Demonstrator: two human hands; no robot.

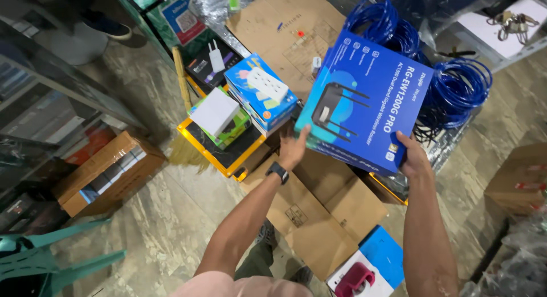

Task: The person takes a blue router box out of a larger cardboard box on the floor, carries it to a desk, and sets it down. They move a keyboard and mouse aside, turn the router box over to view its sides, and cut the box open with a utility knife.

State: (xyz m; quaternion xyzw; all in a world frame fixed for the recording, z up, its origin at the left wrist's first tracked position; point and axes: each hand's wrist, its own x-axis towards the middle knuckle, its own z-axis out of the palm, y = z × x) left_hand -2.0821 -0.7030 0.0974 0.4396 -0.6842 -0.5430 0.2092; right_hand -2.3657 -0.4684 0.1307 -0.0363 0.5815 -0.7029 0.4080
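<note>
From the head camera I see a large blue router box (364,100) held up over a cluttered stockroom floor, tilted with its printed face toward me. My right hand (413,157) clamps its lower right corner, thumb on the face and fingers wrapped behind; my left hand (293,149), a black watch (277,172) on the wrist, lies flat and open against the lower left edge, propping rather than gripping. The box reads to me as stiff glossy cardboard, light for its size, its contents likely fragile electronics, and the smooth finish looks slippery, so I judge the safest hold is at two opposite edges or corners, not across the broad face, which could flex. Behind it lie coils of blue network cable (450,86); below it, flattened brown cartons (319,211). To the left, a smaller blue power-strip box (261,92) and a white box (215,112) sit stacked on a yellow-edged tray (196,146), well apart from the router box. A green plastic chair (45,263) fills the lower left corner.
</note>
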